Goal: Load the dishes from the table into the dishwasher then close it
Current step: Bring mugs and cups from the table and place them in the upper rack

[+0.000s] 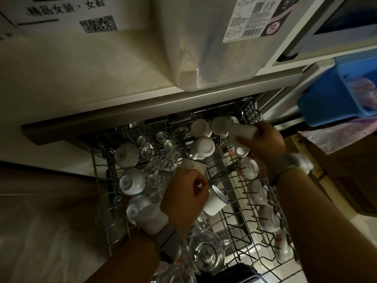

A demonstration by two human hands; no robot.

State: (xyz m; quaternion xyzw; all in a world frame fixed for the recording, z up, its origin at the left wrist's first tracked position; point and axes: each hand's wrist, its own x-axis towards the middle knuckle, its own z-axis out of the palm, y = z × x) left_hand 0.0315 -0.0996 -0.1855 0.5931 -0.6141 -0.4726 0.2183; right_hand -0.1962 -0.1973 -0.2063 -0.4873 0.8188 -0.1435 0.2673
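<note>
Right hand (267,144) grips cup (241,132) over rack (263,237) edge.

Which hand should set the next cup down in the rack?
Probably the right hand. Its fingers already hold a white cup over the far right corner of the rack, beside other upside-down cups. The left hand sits mid-rack, curled near a blue-rimmed mug.

Rack (234,203) centre lane free; cups (203,149), glasses (157,160) crowd sides.

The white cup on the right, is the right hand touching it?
Touching. The head view shows the right hand with fingers wrapped around the white ceramic cup.
</note>
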